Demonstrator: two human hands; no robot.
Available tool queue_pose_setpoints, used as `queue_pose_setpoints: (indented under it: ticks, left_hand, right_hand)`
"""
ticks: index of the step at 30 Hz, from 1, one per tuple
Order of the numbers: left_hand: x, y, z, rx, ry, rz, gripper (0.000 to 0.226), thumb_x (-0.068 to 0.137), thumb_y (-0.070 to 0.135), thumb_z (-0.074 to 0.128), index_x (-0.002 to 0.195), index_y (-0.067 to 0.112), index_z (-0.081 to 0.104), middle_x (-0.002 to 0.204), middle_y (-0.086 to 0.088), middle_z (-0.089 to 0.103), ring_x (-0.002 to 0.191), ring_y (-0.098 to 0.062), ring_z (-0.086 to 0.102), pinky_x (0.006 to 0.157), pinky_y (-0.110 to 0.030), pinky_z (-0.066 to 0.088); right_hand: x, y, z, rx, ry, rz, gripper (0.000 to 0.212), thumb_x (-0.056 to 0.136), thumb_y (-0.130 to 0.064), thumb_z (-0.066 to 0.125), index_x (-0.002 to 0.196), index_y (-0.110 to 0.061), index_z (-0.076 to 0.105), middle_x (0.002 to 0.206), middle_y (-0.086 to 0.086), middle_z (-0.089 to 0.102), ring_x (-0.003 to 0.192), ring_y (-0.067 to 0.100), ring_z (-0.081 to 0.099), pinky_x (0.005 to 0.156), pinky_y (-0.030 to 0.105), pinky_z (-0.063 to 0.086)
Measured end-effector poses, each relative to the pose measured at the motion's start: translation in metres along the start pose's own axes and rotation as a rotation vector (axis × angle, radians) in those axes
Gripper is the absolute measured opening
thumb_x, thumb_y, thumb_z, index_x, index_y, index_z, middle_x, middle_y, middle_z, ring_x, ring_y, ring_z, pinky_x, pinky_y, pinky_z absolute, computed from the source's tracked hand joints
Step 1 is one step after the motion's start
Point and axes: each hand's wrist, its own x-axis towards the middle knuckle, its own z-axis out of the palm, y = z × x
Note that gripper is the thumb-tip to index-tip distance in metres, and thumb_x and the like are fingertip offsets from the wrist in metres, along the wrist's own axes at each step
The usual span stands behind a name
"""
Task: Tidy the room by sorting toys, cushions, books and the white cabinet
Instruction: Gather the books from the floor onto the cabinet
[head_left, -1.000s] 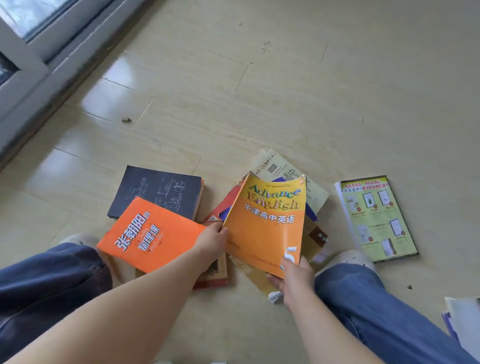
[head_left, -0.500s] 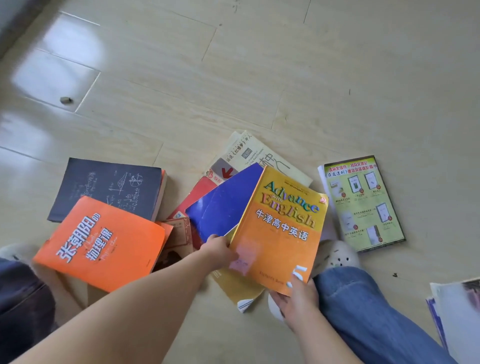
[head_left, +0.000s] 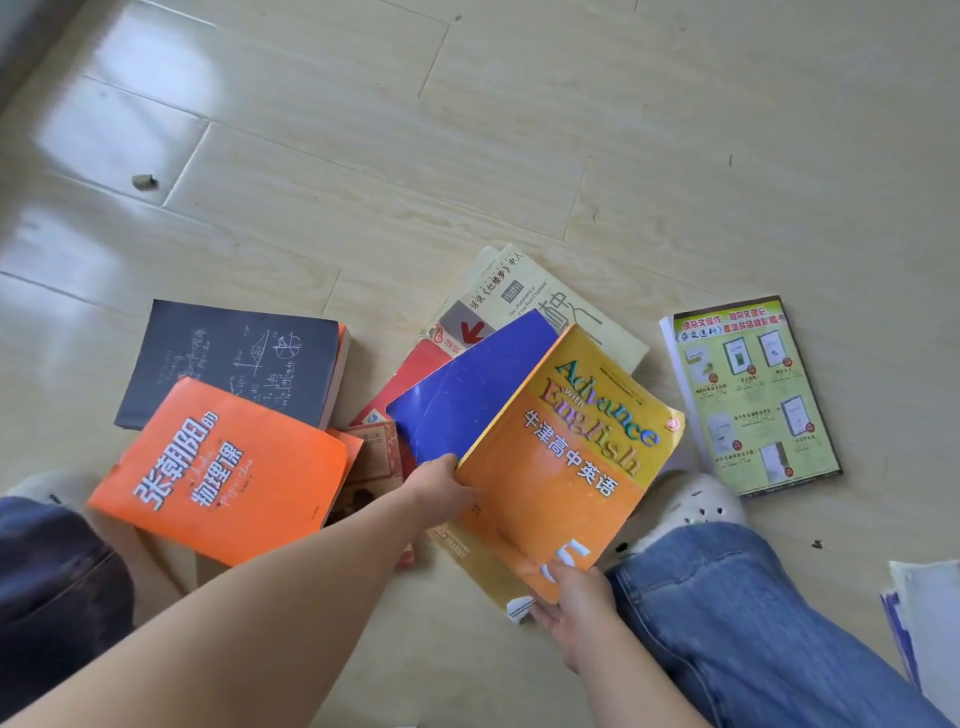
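- Head view: the English book (head_left: 561, 467) is tilted up off the floor (head_left: 519, 156), above a heap of a blue book (head_left: 467, 389), a red book (head_left: 415, 374) and a cream book (head_left: 540, 301).
- Risk: it is held only at its lower corner and left edge, so the soft cover could bend and slip from the hold, landing back on the heap.
- Risk: a yellow book (head_left: 483, 566) lies right under it by the right hand (head_left: 569, 603). If both are caught in one pinch, the lower one may drop out.
- Risk: pulling the blue book could drag the red one and scatter the heap toward the orange book (head_left: 228, 467), which overlaps a dark book (head_left: 234, 358).
- Risk: a shoe (head_left: 696, 506) stands just beside the heap and near the green booklet (head_left: 753, 395), so a step could crease them.
- Right hand: low, palm up under the corner, thumb pressed on the cover by the "5", fingers beneath, pinching it.
- Left hand (head_left: 439, 491): forearm stretched forward, knuckles at the book's left edge. Its fingers vanish between this cover and the blue one, so I cannot tell whether they curl or lie flat.
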Motion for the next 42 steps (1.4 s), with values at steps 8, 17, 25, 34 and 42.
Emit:
queue_pose_setpoints:
  ticks: [8, 17, 25, 34, 42]
  left_hand:
    - [0.005, -0.002, 0.022, -0.12, 0.006, -0.031, 0.043, 0.086, 0.035, 0.062, 0.114, 0.017, 0.035, 0.105, -0.005, 0.051, 0.097, -0.023, 0.055, 0.08, -0.032, 0.05]
    - [0.005, 0.019, -0.002, 0.372, -0.005, 0.27, 0.013, 0.096, 0.03, 0.045, 0.104, 0.02, 0.047, 0.11, -0.004, 0.045, 0.111, -0.024, 0.044, 0.09, -0.035, 0.04]
    - [0.032, 0.038, -0.034, 0.226, 0.326, 0.114, 0.082, 0.087, 0.036, 0.061, 0.148, 0.027, 0.008, 0.156, -0.004, 0.01, 0.144, -0.028, 0.011, 0.114, -0.052, 0.017]
    - [0.013, 0.034, -0.062, 0.292, 0.353, 0.249, 0.011, 0.09, 0.036, 0.058, 0.097, 0.028, 0.056, 0.1, 0.007, 0.056, 0.105, -0.019, 0.051, 0.098, -0.041, 0.033]
    - [-0.055, 0.069, -0.026, 0.61, 0.541, 0.611, 0.017, 0.095, 0.023, 0.044, 0.108, 0.015, 0.051, 0.111, -0.002, 0.05, 0.098, -0.023, 0.053, 0.062, -0.029, 0.041]
  right_hand:
    - [0.01, 0.0, -0.016, -0.297, 0.036, 0.005, 0.031, 0.092, -0.009, 0.054, 0.123, -0.007, 0.051, 0.098, 0.007, 0.05, 0.095, 0.025, 0.05, 0.082, 0.032, 0.039]
    - [0.017, -0.01, 0.002, -0.28, 0.079, -0.068, 0.013, 0.088, -0.01, 0.056, 0.078, -0.005, 0.049, 0.065, 0.005, 0.043, 0.067, 0.023, 0.042, 0.072, 0.033, 0.043]
    - [0.005, -0.034, 0.011, -0.121, -0.088, -0.1, 0.049, 0.094, -0.018, 0.053, 0.139, -0.018, 0.035, 0.133, 0.007, 0.049, 0.119, 0.026, 0.048, 0.096, 0.039, 0.04]
    - [0.005, -0.05, 0.017, -0.159, -0.147, -0.14, 0.04, 0.096, -0.024, 0.049, 0.135, -0.019, 0.04, 0.137, 0.007, 0.044, 0.125, 0.03, 0.045, 0.096, 0.042, 0.041]
    - [-0.023, -0.057, 0.016, 0.177, -0.228, -0.191, 0.037, 0.097, -0.047, 0.038, 0.119, -0.021, 0.053, 0.117, 0.005, 0.061, 0.101, 0.023, 0.058, 0.082, 0.036, 0.044]
